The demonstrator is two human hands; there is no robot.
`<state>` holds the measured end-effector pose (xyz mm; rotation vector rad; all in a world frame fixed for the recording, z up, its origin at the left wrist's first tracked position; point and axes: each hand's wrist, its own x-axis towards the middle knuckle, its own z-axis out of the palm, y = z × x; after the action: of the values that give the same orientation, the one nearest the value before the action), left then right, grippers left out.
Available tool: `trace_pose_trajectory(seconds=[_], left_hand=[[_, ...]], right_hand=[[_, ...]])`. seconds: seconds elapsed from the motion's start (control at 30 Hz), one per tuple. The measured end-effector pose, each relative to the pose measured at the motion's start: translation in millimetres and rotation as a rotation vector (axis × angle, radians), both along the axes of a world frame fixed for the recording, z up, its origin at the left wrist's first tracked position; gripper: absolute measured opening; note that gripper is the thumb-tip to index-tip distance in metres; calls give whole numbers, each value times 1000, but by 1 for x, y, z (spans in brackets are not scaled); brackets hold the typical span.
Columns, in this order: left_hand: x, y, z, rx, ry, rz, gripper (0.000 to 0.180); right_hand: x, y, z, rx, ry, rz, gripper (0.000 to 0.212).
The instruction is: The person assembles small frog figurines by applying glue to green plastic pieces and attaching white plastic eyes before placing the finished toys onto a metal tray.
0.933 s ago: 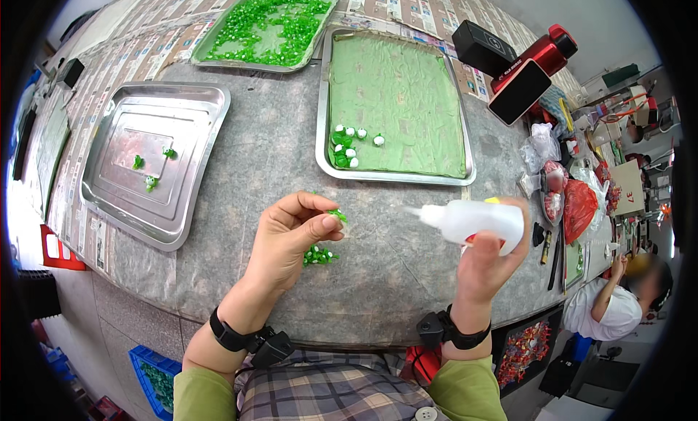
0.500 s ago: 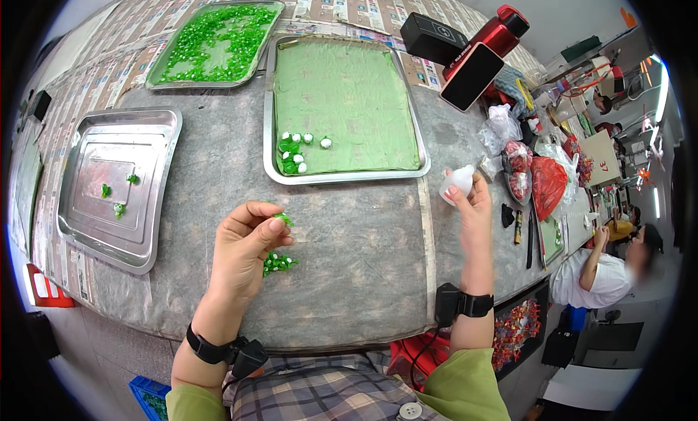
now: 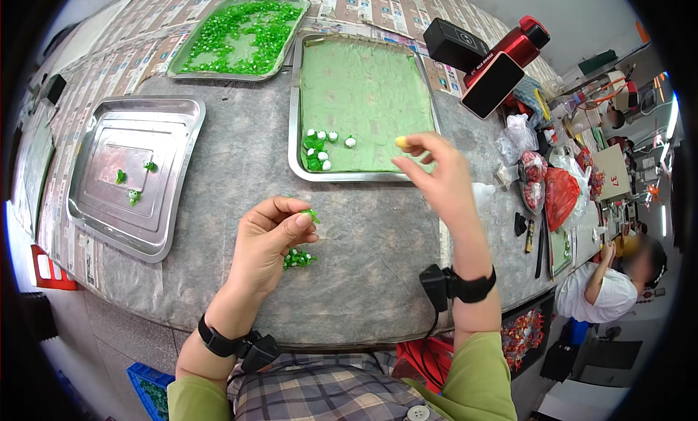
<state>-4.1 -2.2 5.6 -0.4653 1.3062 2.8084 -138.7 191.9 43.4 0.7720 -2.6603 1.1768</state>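
My left hand pinches a small green glossy piece between thumb and fingers, above the grey table cover. Just below it lies a small pile of green pieces with white spots. My right hand is open over the front right edge of the green-lined metal tray, thumb and fingers apart, with something yellow on one fingertip. A white squeeze bottle rests on the table beside my right wrist, partly hidden by it. Several green-and-white pieces sit in the tray's near left corner.
A bare metal tray at left holds three green pieces. Behind it stands a tray of many green beads. A phone leans by a red bottle and black box. Bags lie at right; a person sits beyond.
My right hand has let go of the white squeeze bottle and moved left toward the green-lined tray, its fingers now apart. My left hand still pinches the green piece. The whole view has shifted slightly.
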Motion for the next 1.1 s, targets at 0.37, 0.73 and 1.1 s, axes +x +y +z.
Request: trace_pose_trajectory(seconds=[0.37, 0.73, 1.1], left_hand=[[-1, 0, 0, -4, 0, 3, 13], [0, 7, 1, -86, 130, -197, 10], [1, 9, 2, -25, 82, -119, 12]], right_hand=[[-18, -46, -27, 89, -184, 79, 25], [68, -21, -15, -444, -848, 325, 23], [73, -23, -21, -816, -1166, 313, 19]])
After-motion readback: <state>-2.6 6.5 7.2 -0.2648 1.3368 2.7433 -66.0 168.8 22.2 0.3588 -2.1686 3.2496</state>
